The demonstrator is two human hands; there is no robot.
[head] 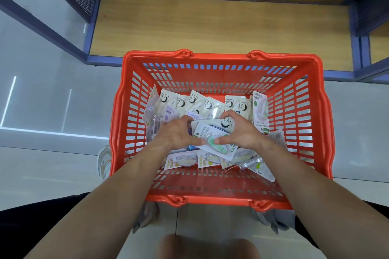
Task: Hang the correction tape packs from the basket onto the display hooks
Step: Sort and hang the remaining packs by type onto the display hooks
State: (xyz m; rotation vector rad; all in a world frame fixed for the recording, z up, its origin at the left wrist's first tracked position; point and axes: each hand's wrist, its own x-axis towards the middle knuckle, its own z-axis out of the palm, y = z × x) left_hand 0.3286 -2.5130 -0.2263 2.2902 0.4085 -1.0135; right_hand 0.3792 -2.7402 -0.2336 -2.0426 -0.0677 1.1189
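a wooden shelf [221, 25] in a blue frame [357, 52] stands on grey floor tiles [52, 101].

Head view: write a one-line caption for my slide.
Left hand and right hand grip a bundle of correction tape packs inside the red basket, loose packs lying around it.

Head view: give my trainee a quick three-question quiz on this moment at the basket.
1. True or false: only the right hand grips the green-checked pack.
2. Where is the left hand? A inside the red basket; B on the wooden shelf; C on the floor.
3. Are any display hooks in view?
Key: 1 false, both hands grip it; 2 A; 3 no.
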